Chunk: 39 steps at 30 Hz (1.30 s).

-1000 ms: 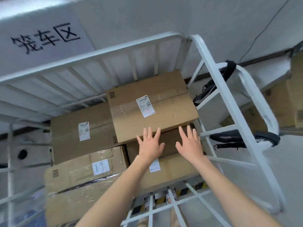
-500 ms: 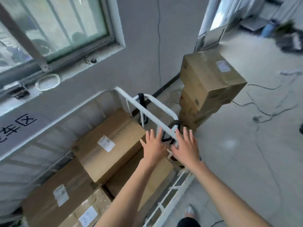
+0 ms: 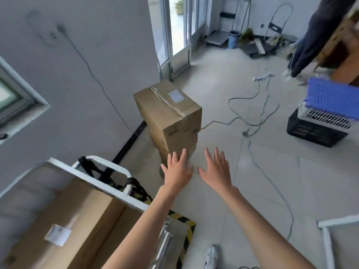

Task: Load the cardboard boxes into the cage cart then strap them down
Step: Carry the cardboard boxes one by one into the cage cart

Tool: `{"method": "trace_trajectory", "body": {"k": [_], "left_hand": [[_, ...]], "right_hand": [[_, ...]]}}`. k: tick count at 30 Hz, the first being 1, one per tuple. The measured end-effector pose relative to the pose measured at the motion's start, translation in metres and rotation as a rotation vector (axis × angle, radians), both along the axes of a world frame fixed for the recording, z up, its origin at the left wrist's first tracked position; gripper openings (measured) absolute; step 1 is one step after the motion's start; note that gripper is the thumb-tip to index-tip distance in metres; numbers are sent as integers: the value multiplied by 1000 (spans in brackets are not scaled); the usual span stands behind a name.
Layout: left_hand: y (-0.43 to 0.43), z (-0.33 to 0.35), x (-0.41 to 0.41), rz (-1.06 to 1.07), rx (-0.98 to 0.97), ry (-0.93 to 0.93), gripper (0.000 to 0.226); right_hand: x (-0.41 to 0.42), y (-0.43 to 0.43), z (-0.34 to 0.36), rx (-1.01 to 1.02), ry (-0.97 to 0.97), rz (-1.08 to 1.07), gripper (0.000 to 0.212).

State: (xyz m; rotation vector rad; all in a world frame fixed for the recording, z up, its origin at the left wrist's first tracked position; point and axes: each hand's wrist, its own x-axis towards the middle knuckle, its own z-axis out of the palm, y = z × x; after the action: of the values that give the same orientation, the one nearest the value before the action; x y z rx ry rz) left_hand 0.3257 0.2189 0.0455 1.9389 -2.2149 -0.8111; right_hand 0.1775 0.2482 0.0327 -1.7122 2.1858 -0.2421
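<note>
Both arms reach forward with the left hand and right hand side by side, palms down, fingers straight and spread, holding nothing. A stack of boxes stands on the floor just beyond the left fingertips, which overlap its base in view. Below and left of the left hand is the cart, with a labelled box inside and black straps hanging from its rail. Cables trail beyond the right hand.

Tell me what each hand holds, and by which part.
Nothing is held. The left hand and right hand are open, fingers spread, stretched toward the stack of cardboard boxes; no grip anywhere.
</note>
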Motion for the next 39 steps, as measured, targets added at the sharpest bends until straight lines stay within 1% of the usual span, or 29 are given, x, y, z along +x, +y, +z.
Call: {"method": "trace_trajectory", "body": {"k": [5,11,14,17,22,29,32,36,39], "left_hand": [[-37,6,-69,66,-3,11,74],[-105,4,-106,174,-8,-7,74],[-153,-1,-120,242,-14,-9,74],[-208,-12,-133,321,-18,19,73],[-289,-22,-158,441,55,128,73],[-387,-31,-181,616,99,169,74],[-421,-43,-180,714,118,145,74],[-472,-69,-179,928,157,135,71],[-485,-80,-185,1116,163,99,70]], "right_hand": [[-66,-43,5,-14,-34,43,80],[-107,-117,6,-27,-49,135,80],[-122,-169,0,-10,-58,204,80],[-134,-234,-8,-12,-20,288,80],[-147,-329,-8,49,-11,381,79],[-167,-447,-10,48,27,560,81],[-165,-496,-15,59,51,666,80],[-161,-582,-21,40,23,857,79],[-158,-637,-24,53,-5,1024,80]]}}
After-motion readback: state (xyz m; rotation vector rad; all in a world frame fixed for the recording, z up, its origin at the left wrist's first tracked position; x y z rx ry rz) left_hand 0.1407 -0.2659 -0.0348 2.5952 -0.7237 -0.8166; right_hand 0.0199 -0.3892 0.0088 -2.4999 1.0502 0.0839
